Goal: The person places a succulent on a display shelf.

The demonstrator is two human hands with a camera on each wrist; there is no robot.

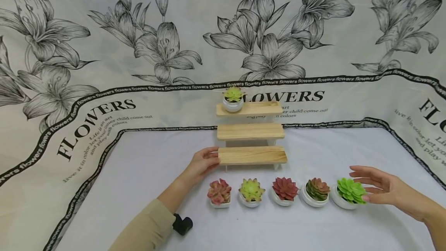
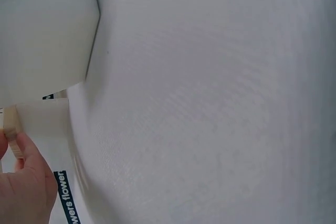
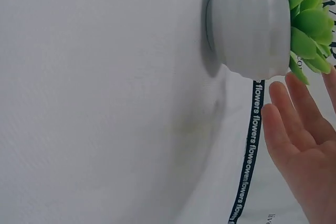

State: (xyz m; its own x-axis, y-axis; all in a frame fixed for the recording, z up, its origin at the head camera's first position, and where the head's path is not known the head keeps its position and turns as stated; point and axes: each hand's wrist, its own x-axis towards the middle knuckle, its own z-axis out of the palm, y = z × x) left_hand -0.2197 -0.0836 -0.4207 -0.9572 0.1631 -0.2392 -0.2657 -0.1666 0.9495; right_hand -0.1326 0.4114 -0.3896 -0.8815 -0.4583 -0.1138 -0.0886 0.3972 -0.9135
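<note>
My left hand (image 1: 203, 162) pinches the left end of the lowest board of a three-tier wooden stand (image 1: 252, 155). In the left wrist view, the thumb and fingers lie on either side of the board's end (image 2: 11, 124). At the right, my right hand (image 1: 381, 187) reaches beside a bright green succulent (image 1: 350, 191) in a round white pot (image 3: 252, 27). Its fingers are spread and slightly bent, with the fingertips right at the leaves and nothing gripped. The green succulent stands at the right end of a row of potted succulents on the table.
Left of the green one stand a green-and-red succulent (image 1: 317, 189), a dark red one (image 1: 284, 189), a yellow-green one (image 1: 252, 190) and a pinkish-red one (image 1: 219, 192). Another yellow-green succulent (image 1: 233, 95) sits on the top tier's left. A flower-printed cloth (image 1: 181, 104) hangs behind.
</note>
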